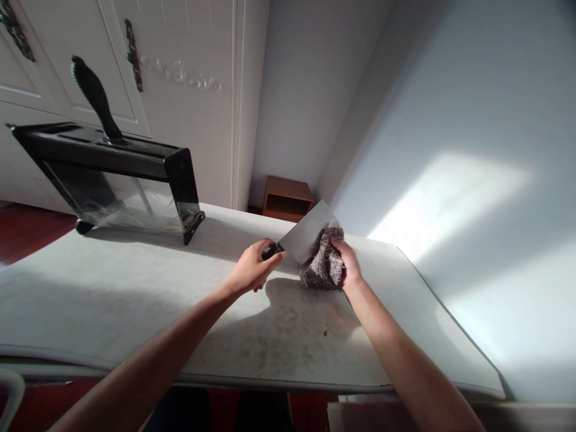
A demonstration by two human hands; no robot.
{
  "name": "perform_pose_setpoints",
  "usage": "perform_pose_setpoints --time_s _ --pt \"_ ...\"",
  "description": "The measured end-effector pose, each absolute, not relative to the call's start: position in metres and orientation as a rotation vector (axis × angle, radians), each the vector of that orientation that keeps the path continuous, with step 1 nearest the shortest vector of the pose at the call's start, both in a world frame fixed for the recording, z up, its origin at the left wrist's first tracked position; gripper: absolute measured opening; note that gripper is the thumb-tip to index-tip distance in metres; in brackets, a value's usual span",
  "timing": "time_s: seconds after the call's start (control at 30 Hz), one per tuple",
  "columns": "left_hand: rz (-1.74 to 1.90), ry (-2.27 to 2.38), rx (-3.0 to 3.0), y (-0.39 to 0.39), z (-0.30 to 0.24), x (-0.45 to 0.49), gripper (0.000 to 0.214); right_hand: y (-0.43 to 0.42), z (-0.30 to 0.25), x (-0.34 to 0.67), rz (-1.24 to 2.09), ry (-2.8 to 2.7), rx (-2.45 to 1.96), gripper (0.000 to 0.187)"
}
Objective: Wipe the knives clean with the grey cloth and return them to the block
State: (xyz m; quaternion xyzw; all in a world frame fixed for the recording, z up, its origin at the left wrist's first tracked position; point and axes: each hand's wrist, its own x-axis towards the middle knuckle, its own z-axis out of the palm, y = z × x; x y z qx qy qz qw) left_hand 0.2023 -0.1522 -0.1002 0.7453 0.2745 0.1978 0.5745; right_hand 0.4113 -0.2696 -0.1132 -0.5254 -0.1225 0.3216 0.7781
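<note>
Cleaver [309, 233] blade angles up-right from left hand [252, 270]; right hand [348, 264] presses cloth [321, 267].

Wht table [112, 288], blk knife block [108, 150] far-left

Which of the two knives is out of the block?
The cleaver, gripped by the left hand, the right hand pressing a grey cloth to its blade. The other knife stands in the block, only its black handle showing.

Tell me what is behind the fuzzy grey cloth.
The wide steel cleaver blade, its black handle in the left hand. The right hand holds the cloth over the blade's right corner, hiding it.
</note>
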Motion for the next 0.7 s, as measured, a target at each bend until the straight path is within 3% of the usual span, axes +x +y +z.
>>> perform_pose_setpoints --time_s 0.7 --pt "0.572 0.704 1.923 -0.149 -0.099 0.201 0.037 -0.269 -0.134 0.435 0.561 -0.088 -1.097 0.029"
